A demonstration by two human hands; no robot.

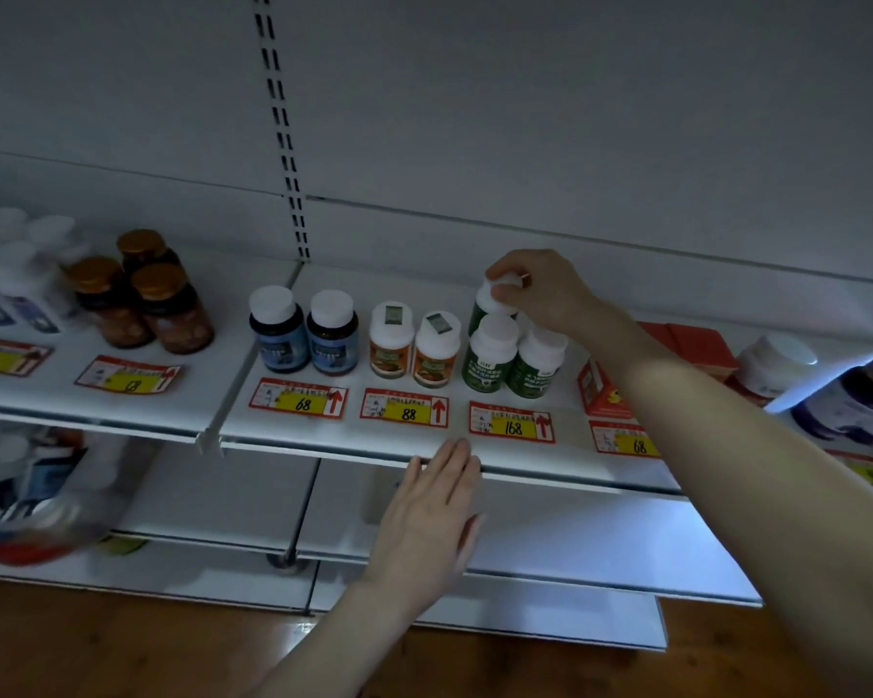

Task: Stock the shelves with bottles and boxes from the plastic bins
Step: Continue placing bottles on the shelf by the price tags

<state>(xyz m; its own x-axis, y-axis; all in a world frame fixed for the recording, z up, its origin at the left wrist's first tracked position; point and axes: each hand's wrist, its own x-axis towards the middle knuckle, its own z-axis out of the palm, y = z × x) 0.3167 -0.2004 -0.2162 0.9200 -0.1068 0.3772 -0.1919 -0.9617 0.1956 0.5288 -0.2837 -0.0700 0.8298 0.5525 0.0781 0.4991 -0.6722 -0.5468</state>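
Observation:
My right hand [540, 289] grips the white cap of a green-labelled bottle [482, 307] at the back of the white shelf [323, 435]. In front of that bottle stand two matching green bottles [512, 362], above the 168 price tag [512, 423]. My left hand [432, 511] is held flat with straight fingers just below the shelf's front edge and holds nothing. Left of the green bottles stand two orange-labelled bottles [414, 347] and two blue-labelled bottles [303, 335].
Three brown jars with gold lids [139, 294] and blurred white bottles [11, 264] stand further left. Red boxes [606, 390] and a white-lidded jar [772, 367] are to the right. Lower shelves [525, 536] sit below; a blurred bin [36, 501] shows at lower left.

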